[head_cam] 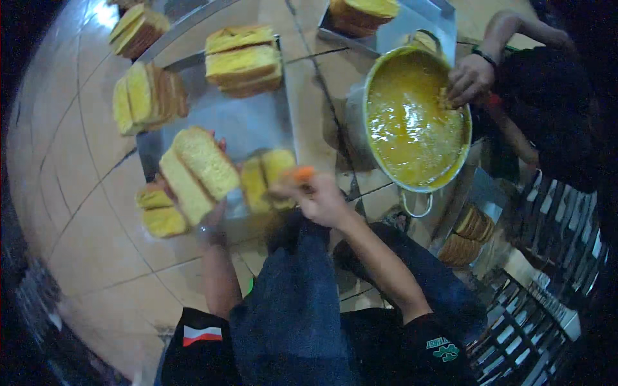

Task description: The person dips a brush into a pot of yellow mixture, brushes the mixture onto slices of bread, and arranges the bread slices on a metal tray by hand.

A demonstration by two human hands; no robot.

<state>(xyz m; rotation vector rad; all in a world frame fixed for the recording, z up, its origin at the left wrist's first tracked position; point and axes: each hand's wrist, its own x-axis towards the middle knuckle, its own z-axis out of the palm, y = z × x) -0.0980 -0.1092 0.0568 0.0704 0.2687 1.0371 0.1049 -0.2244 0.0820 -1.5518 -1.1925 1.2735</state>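
My left hand (212,217) holds a split bread loaf (200,173) from below, its two pale cut faces turned up, above a metal tray (231,120). Just right of it, my right hand (321,198) grips a tool with an orange part (301,173); motion blur hides the rest of the tool. Beneath that tool lies a yellow-topped bread piece (260,178). Another yellow-topped bread piece (165,214) sits left of my left wrist. More sliced bread blocks (244,60) rest at the tray's far end and left side (147,99).
A large two-handled metal pot (415,120) of glossy yellow liquid stands on the tiled floor at right. A co-worker's hand (468,79) reaches over its rim. Trays with bread lie at the top (364,14) and lower right (466,236), near slatted plastic crates (526,323).
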